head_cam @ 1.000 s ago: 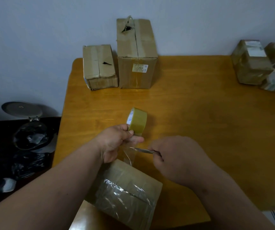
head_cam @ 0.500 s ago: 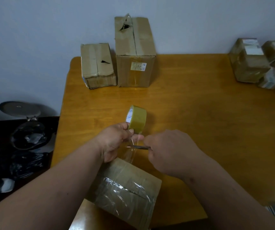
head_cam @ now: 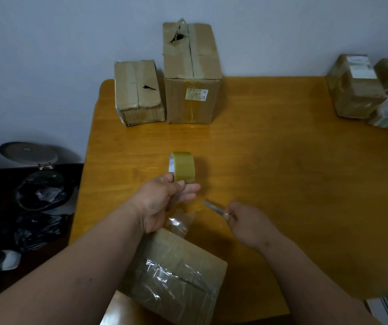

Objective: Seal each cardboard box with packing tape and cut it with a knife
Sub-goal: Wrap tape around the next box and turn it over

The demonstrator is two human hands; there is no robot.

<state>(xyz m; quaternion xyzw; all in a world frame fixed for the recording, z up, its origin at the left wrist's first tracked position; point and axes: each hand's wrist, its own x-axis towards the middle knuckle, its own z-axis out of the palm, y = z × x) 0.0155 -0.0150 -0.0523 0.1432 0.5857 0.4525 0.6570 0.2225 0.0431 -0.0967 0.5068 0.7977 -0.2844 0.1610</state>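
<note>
My left hand (head_cam: 162, 200) grips a roll of clear yellowish packing tape (head_cam: 182, 166), held upright above the table. A loose flap of clear tape (head_cam: 180, 222) sticks up from the cardboard box (head_cam: 176, 275) at the near edge; the box top carries shiny tape strips. The flap is no longer joined to the roll. My right hand (head_cam: 246, 225) holds a knife (head_cam: 214, 206), blade pointing left toward the tape, a short way right of the flap.
Two torn brown boxes, a small one (head_cam: 139, 92) and a tall one (head_cam: 191, 73), stand at the back of the orange table (head_cam: 282, 174). Several taped parcels (head_cam: 357, 90) sit at the far right. A bin with black bags (head_cam: 38, 191) is on the floor at left.
The knife went through the stretched tape, then my right hand drew back to the right. The tape flap now hangs free from the box. My left hand lifted the roll slightly.
</note>
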